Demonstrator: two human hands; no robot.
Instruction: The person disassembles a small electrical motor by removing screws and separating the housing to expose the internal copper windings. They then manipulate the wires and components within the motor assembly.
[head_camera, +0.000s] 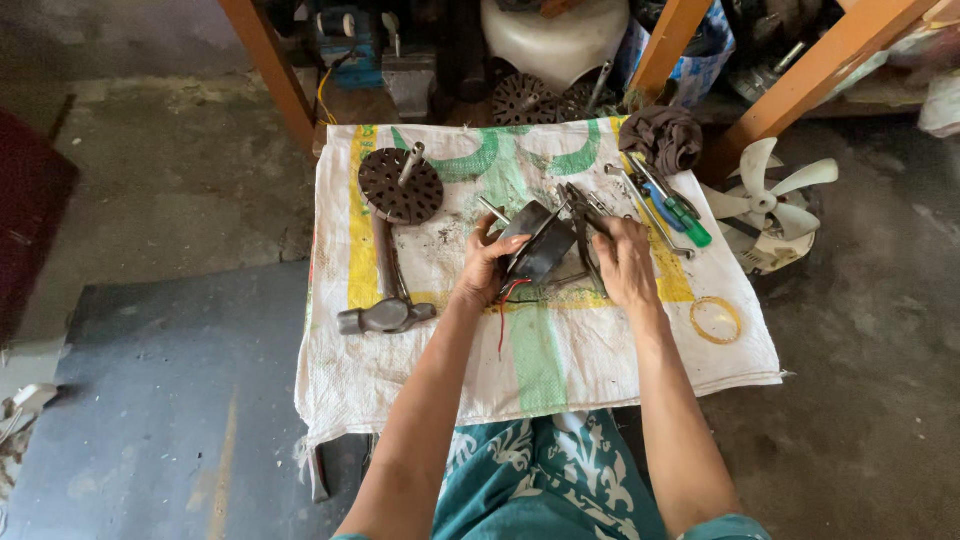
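Observation:
My left hand (485, 268) grips a dark, boxy motor part (540, 243) with red and black wires (508, 296) trailing from its underside. My right hand (625, 262) holds the part's right side, by thin metal tools (583, 212) that rise beside it; whether it grips those too I cannot tell. Both hands work over a white woven sack cloth (560, 350) with green and yellow print, spread on a low table.
A hammer (388, 300) and a round dark rotor with shaft (401, 184) lie at left. Screwdrivers (678, 212), a wrench (655, 222), a dark rag (662, 137) and a thin ring (716, 320) lie at right. A white fan blade (765, 205) rests on the concrete floor.

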